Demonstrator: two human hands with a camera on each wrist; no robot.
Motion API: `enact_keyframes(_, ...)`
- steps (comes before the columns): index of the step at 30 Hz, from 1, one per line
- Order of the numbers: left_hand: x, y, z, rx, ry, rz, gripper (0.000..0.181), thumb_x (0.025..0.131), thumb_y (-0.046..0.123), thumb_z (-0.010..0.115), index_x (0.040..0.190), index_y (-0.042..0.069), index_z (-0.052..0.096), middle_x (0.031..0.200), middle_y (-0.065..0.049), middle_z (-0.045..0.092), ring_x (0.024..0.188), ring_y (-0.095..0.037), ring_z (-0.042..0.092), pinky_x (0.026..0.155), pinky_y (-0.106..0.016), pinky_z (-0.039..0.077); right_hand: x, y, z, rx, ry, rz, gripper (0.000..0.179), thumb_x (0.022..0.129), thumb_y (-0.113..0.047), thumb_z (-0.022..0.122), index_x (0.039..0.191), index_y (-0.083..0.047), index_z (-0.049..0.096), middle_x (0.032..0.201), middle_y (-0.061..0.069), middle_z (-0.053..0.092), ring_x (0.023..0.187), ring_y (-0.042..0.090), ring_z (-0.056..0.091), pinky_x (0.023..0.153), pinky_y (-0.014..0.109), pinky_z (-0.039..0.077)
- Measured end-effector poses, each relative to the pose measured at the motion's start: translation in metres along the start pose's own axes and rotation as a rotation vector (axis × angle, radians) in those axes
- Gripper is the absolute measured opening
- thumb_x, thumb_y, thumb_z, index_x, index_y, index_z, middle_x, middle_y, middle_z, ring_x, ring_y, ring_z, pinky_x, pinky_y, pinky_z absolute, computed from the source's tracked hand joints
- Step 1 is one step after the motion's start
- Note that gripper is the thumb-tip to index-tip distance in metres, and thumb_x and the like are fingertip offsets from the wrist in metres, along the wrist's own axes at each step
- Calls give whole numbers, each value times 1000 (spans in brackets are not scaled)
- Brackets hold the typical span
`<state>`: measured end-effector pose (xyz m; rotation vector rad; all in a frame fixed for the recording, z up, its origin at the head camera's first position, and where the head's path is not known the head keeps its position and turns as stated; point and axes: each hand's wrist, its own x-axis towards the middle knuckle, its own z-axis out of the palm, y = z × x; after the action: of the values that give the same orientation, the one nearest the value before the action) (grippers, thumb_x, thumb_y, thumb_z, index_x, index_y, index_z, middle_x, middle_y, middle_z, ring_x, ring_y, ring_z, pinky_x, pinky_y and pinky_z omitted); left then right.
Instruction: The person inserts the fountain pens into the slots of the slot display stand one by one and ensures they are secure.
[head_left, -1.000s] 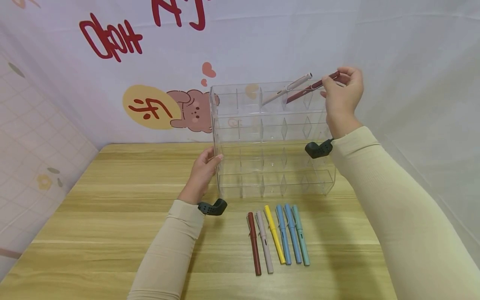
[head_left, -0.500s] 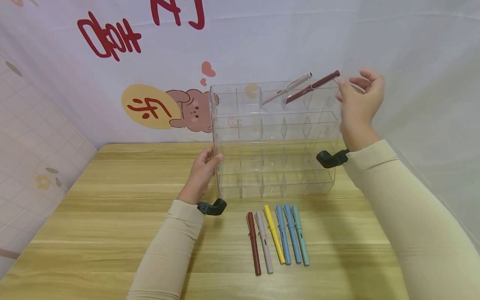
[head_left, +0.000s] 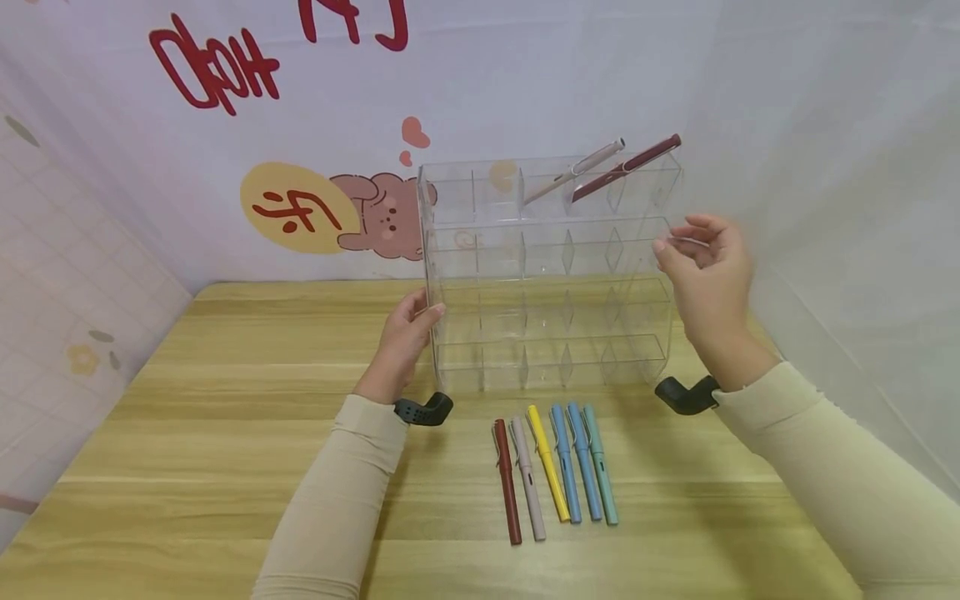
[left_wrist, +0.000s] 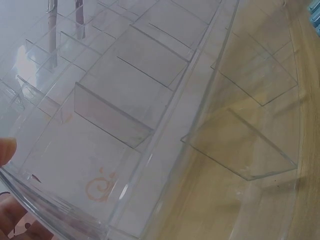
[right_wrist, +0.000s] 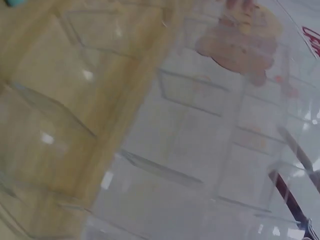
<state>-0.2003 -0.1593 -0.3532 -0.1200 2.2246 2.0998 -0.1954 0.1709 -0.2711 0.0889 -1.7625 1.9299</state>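
Observation:
My left hand (head_left: 408, 337) grips the left side wall of a clear acrylic pen rack (head_left: 544, 275), thumb in front and fingers behind; the left wrist view shows the thumb (left_wrist: 6, 151) at the rack's edge. Beside the rack's right edge, my right hand (head_left: 708, 271) is loosely bent with nothing in it. Two pens lean in separate compartments of the top tier: a pale beige pen (head_left: 577, 169) and a dark maroon pen (head_left: 626, 167). In the right wrist view the maroon pen (right_wrist: 287, 195) shows blurred through the acrylic.
On the wooden table (head_left: 225, 467), in front of the rack, several pens lie in a row: brown-red (head_left: 507, 483), pale mauve (head_left: 528, 479), yellow (head_left: 548, 462), two blue (head_left: 566, 462) and teal (head_left: 601, 462). A printed curtain (head_left: 525, 75) hangs behind the rack.
My right hand has let go of the maroon pen, which stays leaning in the top tier, and has moved right and down along the rack's side. The left hand keeps its hold.

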Motion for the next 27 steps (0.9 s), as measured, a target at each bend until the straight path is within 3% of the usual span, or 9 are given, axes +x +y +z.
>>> enact_keyframes(10,0,2,1,-3,2,-7,51,98,28,56,145,14,41,147,-5,41,136,-24,37,110,-49,31,-43,30,-18,-349,-196,38,32,89,-3,66,114,-16,51,106,-4,55,95,2,59,77,10,49)
enact_keyframes(18,0,2,1,-8,-3,-9,53,99,27,55,146,12,38,148,-6,40,137,-24,36,111,-48,30,-74,48,-30,-471,-347,115,43,92,-12,66,127,4,47,115,11,56,95,-6,56,75,10,48)
enact_keyframes(21,1,2,1,-4,-6,-9,53,99,28,55,147,13,38,148,-6,40,137,-24,36,111,-48,30,-83,54,-32,-486,-390,156,45,92,-14,66,128,5,46,118,19,56,95,-8,55,75,11,48)
enact_keyframes(27,2,2,1,8,0,-9,54,99,28,55,147,13,38,148,-6,40,137,-24,36,111,-49,30,-98,65,-34,-542,-444,229,44,91,-15,67,127,3,49,116,18,58,94,-7,55,74,14,49)
